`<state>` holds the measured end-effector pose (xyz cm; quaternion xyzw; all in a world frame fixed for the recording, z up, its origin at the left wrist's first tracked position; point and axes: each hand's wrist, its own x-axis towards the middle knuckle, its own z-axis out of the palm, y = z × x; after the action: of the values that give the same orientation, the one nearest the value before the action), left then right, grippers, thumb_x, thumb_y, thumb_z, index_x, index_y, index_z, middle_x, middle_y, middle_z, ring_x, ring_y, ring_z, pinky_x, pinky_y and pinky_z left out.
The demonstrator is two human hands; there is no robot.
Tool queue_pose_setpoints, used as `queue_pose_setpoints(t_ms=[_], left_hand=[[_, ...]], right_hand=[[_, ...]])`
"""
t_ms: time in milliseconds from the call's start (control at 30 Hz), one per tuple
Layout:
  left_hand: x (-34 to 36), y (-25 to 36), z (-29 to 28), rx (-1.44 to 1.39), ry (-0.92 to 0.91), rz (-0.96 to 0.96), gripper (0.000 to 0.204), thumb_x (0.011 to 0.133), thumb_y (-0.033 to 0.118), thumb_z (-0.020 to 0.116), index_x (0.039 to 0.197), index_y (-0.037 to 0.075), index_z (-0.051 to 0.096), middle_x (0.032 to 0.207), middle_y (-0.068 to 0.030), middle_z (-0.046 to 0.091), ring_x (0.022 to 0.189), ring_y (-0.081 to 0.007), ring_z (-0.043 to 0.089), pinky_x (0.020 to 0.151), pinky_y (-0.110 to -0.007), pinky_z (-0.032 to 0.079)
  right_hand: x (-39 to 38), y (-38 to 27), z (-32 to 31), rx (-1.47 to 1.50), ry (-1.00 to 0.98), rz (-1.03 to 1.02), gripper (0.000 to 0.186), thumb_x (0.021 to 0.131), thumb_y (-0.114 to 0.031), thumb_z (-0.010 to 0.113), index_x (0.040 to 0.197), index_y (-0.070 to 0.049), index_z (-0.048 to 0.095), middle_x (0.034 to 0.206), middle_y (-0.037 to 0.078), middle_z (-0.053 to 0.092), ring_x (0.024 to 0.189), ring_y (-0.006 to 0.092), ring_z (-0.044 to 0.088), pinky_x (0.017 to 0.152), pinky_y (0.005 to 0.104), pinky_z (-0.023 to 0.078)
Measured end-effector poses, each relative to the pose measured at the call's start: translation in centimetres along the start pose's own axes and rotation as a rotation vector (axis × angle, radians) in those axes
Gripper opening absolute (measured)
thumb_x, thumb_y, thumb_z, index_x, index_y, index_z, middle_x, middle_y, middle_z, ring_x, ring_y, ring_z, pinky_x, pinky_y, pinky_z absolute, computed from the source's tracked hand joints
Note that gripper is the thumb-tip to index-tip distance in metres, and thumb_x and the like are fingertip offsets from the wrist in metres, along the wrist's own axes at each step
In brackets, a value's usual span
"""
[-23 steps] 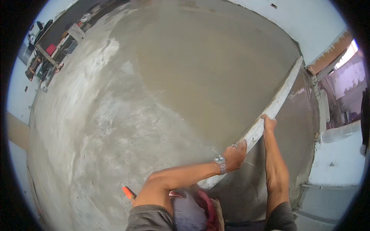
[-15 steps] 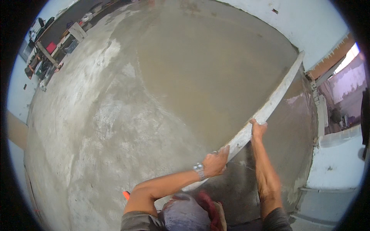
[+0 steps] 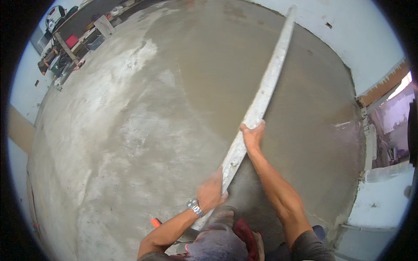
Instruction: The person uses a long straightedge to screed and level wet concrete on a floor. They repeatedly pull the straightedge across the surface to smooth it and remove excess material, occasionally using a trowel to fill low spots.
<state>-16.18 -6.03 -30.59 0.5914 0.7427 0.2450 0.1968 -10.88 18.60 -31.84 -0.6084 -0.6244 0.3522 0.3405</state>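
Observation:
A long pale straightedge [image 3: 269, 78], smeared with cement, slants from low centre up to the far wall. Both hands hold it. My left hand [image 3: 210, 191], with a metal watch on its wrist, is closed round its near part, slightly blurred. Farther along, my right hand [image 3: 253, 135] grips the edge with the thumb across the top. Under and around it spreads a grey cement floor [image 3: 213, 74], smooth and damp-looking to the far side and right, paler and patchy on the left.
Tools, bags and a red box [image 3: 72, 41] crowd the far left by a dark ledge. White walls [image 3: 352, 26] bound the far right. On the right is a doorway [image 3: 387, 126] with a raised edge. Something orange [image 3: 156, 222] shows beside my left forearm.
The straightedge has swung left, its far end going from the right corner to the far wall. Both hands have moved left with it, still gripping.

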Motion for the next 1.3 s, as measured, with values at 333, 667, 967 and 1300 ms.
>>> queue_pose_setpoints(t_ms=[333,667,967,1300], left_hand=[[-3.7,-4.7,-2.2,0.045,0.154,-0.317,0.089,0.065,0.030,0.071,0.138,-0.002,0.031,0.109,-0.0255,0.054,0.089,-0.0408,0.058,0.075,-0.047,0.049],[-3.4,-7.3,-1.5,0.004,0.271,-0.438,0.089,0.061,0.025,0.070,0.135,-0.007,0.033,0.115,-0.0309,0.052,0.100,-0.0448,0.055,0.084,-0.049,0.046],[-2.8,-11.3,-0.5,0.013,0.209,-0.546,0.088,0.067,0.028,0.072,0.137,-0.008,0.032,0.132,-0.0295,0.045,0.116,-0.0437,0.050,0.096,-0.046,0.042],[-2.5,-8.9,-3.6,0.181,0.330,-0.361,0.076,0.076,0.004,0.066,0.142,0.001,0.029,0.131,-0.0262,0.047,0.113,-0.0421,0.051,0.094,-0.045,0.045]], right_hand=[[-5.3,-6.4,13.2,-0.111,-0.340,-0.089,0.081,0.067,-0.019,0.077,0.127,0.013,0.033,0.127,0.030,0.041,0.124,0.0426,0.037,0.107,0.0459,0.030],[-7.2,-7.6,19.8,-0.232,-0.450,-0.133,0.072,0.067,-0.020,0.080,0.120,0.005,0.038,0.124,0.023,0.043,0.120,0.0382,0.040,0.102,0.0450,0.037],[-4.2,-7.6,16.7,-0.321,-0.751,-0.168,0.089,0.077,-0.043,0.072,0.138,0.006,0.029,0.142,0.026,0.031,0.133,0.0435,0.026,0.109,0.0475,0.030],[3.6,10.9,-13.2,-0.259,-0.378,-0.181,0.048,0.079,-0.015,0.063,0.124,-0.006,0.051,0.116,0.020,0.061,0.109,0.0315,0.059,0.092,0.0419,0.046]])
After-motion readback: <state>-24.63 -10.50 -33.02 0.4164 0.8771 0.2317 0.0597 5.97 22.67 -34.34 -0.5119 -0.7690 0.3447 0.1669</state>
